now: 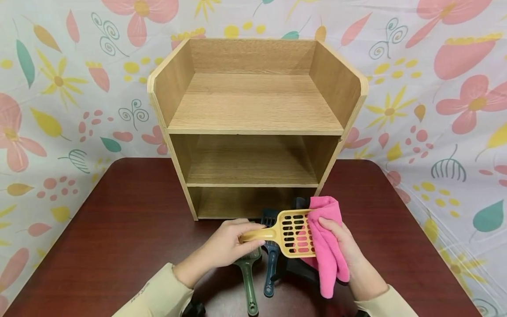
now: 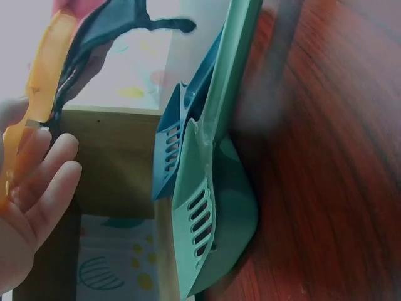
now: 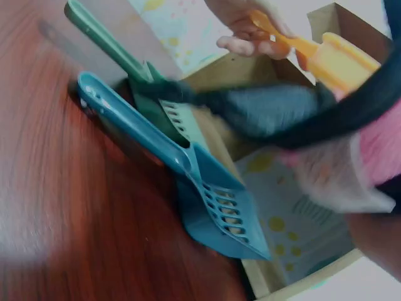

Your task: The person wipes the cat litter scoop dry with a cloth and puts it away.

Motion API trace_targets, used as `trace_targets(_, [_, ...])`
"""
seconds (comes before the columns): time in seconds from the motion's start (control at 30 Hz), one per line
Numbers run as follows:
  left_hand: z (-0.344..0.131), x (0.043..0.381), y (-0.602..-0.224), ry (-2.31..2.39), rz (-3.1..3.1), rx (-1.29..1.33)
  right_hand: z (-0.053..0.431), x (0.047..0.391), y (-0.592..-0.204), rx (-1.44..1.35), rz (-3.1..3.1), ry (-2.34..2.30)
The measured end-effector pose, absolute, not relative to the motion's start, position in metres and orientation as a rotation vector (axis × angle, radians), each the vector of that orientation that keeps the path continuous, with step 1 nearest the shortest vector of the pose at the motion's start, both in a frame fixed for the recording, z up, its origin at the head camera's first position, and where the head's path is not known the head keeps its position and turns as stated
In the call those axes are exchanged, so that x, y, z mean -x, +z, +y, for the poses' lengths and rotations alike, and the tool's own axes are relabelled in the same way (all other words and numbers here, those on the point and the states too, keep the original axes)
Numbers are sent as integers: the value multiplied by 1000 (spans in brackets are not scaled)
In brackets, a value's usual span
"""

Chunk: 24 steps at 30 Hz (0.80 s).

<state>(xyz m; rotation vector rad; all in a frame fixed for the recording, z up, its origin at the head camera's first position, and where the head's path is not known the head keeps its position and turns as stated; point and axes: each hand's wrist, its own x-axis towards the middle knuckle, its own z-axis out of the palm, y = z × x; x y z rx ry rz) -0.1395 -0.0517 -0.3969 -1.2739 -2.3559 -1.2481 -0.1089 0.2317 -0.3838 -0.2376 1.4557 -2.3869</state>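
My left hand [image 1: 222, 246] pinches the handle of a yellow slotted litter scoop [image 1: 279, 233], held level above the table with its basket toward the right. My right hand [image 1: 345, 244] grips a pink cloth [image 1: 326, 251] with dark fabric parts hanging from it, and the cloth covers the scoop's right edge. In the right wrist view the dark fabric [image 3: 263, 113] is blurred. Below my hands lie a green litter scoop [image 1: 248, 281] and a dark blue litter scoop [image 1: 271, 268], side by side, handles toward me. The yellow scoop partly hides the blue one.
A wooden shelf unit [image 1: 253, 105] with an open top and two lower compartments stands at the back of the dark red-brown table [image 1: 119, 229]. The lying scoops' baskets are close to its front edge. A flower-patterned cloth [image 1: 59, 110] hangs behind the table.
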Motion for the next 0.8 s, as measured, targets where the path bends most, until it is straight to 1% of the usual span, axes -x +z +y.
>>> trace_targets(0.17, [-53,142,-397,-1127,-2292,1308,222,110,-384,17,2025,-2383])
trace_targets(0.27, [-53,143,-397,-1070,-2278,1348,220,112,-384,15,2400,-2258])
trace_targets(0.37, [-55,144,-397,-1020,-2285,1390,224,114,-382,178,2698,-2003])
trace_targets(0.47, [-57,144,-393,-975,-2313,1421,230,116,-378,392,2899,-1635])
trace_targets(0.63, [-56,145,-385,-886,-2404,1449,231,119,-372,611,3031,-1169])
trace_targets(0.8, [-53,145,-379,-778,-2494,1452,225,121,-367,763,3030,-921])
